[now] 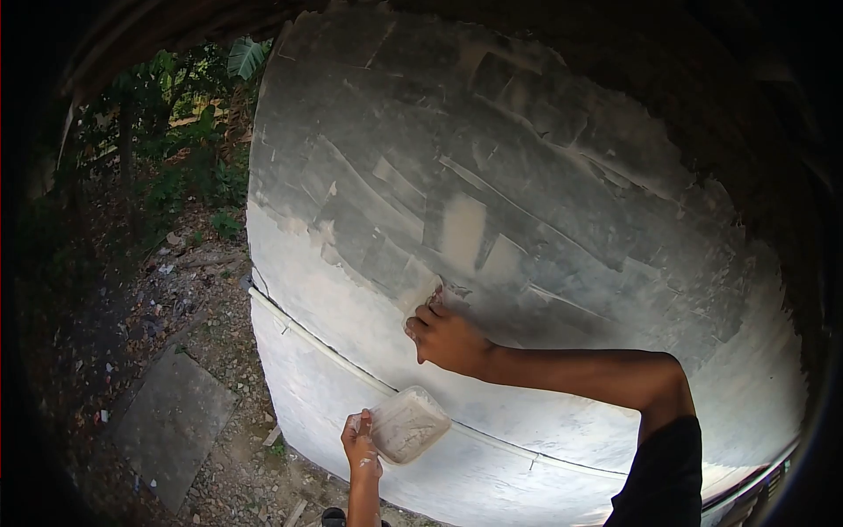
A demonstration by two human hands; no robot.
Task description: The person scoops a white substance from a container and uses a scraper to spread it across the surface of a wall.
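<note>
My right hand (pixel 446 336) is pressed against a plastered wall (pixel 544 202), gripping a small flat scraper (pixel 435 296) whose blade lies on the wet grey surface. The blade is mostly hidden by my fingers. My left hand (pixel 360 442) is lower down, holding a small rectangular plastic tub (pixel 408 424) filled with pale putty. The wall is patchy, with dark wet grey above and paler dry white below.
A thin cable (pixel 334 351) runs across the wall's lower part. On the left lies dirt ground with rubble, a flat grey slab (pixel 171 422) and green plants (pixel 189 149) behind. A dark overhang covers the top.
</note>
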